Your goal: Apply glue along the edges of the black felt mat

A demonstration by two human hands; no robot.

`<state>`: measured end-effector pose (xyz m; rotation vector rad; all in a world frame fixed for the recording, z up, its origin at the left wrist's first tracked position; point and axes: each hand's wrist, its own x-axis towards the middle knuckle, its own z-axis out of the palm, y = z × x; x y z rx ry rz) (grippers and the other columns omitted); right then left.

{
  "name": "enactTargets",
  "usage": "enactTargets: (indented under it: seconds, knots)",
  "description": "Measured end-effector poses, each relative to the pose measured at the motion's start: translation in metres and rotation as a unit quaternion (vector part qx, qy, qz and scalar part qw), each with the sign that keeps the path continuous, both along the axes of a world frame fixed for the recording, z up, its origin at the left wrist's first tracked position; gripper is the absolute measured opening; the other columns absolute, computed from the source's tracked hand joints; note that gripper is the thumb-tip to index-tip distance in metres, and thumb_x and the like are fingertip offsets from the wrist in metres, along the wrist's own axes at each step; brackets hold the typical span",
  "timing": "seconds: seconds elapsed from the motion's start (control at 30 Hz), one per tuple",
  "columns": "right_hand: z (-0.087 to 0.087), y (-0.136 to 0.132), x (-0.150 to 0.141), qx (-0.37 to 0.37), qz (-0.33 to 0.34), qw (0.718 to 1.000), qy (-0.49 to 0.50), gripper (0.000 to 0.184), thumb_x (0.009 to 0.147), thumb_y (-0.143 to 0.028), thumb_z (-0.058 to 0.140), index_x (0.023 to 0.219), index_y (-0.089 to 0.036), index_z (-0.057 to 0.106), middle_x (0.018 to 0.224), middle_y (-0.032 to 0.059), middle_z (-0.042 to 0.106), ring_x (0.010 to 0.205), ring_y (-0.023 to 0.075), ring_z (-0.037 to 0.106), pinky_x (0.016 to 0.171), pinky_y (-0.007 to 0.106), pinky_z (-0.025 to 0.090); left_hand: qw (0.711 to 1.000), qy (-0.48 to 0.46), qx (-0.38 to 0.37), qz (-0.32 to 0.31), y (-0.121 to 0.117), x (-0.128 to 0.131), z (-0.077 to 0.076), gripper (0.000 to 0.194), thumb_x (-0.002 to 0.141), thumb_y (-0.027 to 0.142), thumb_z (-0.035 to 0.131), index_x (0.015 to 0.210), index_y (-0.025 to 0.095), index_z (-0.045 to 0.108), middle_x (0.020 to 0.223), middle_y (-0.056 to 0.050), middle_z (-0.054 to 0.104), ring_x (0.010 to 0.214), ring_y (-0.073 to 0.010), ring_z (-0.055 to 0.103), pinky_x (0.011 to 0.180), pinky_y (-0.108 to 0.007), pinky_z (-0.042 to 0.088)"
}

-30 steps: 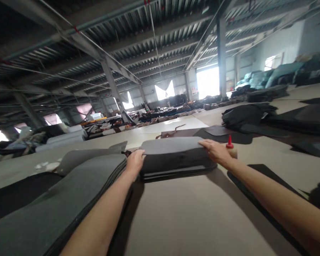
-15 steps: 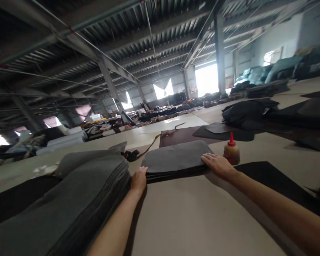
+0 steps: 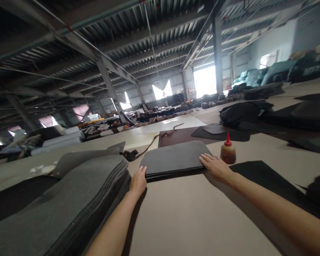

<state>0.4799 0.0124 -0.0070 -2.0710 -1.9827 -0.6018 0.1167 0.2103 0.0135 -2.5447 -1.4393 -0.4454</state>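
A stack of dark grey sheets [image 3: 176, 158] with rounded corners lies on a beige board [image 3: 194, 213] in front of me. My left hand [image 3: 138, 180] holds its near left corner, fingers bent against the edge. At the right edge, my right hand [image 3: 216, 167] grips the stack with its fingers over the corner; the thumb is partly hidden. Between them the layers lie close together. Left of my left hand rises a taller pile of grey sheets [image 3: 77, 192]. A squeeze bottle [image 3: 228, 151] with a red nozzle and brown contents stands just beyond my right hand.
Behind the stack lie a dark brown sheet [image 3: 173, 138] and a thin brown strip [image 3: 149, 145]. A black sheet [image 3: 261, 174] lies to the right, with a heap of dark material [image 3: 241, 112] farther back. White rolls [image 3: 61, 140] lie at the far left.
The stack's front edge looks thinner and its layers lie flatter and more even. Both hands remain at its sides, the right fingers slightly more spread. The view has shifted a little.
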Motion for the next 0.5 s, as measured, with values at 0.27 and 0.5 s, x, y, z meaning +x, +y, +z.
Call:
enactTargets:
  seconds: [0.27,0.5]
  knots:
    - [0.011,-0.057,-0.023,-0.001,0.050,0.998,0.022,0.055,0.086,-0.008,0.050,0.140,-0.016,0.058,0.147,0.0156,0.051,0.140,0.0345,0.041,0.109,0.057,0.042,0.999,-0.011,0.042,0.027,-0.054,0.009,-0.008,0.057,0.088,0.005,0.055,0.144,0.011,0.048,0.160,-0.019,0.032,0.151,-0.0367,0.023,0.119,-0.055,0.031]
    - [0.039,-0.184,-0.002,-0.050,0.015,0.997,0.058,0.039,0.092,-0.022,0.051,0.128,-0.017,0.066,0.133,0.0082,0.064,0.134,0.0268,0.049,0.115,0.040,0.041,0.989,-0.055,0.028,-0.132,-0.129,0.025,-0.044,0.056,0.088,0.009,0.039,0.143,0.016,0.050,0.162,-0.013,0.031,0.150,-0.0351,0.023,0.115,-0.059,0.036]
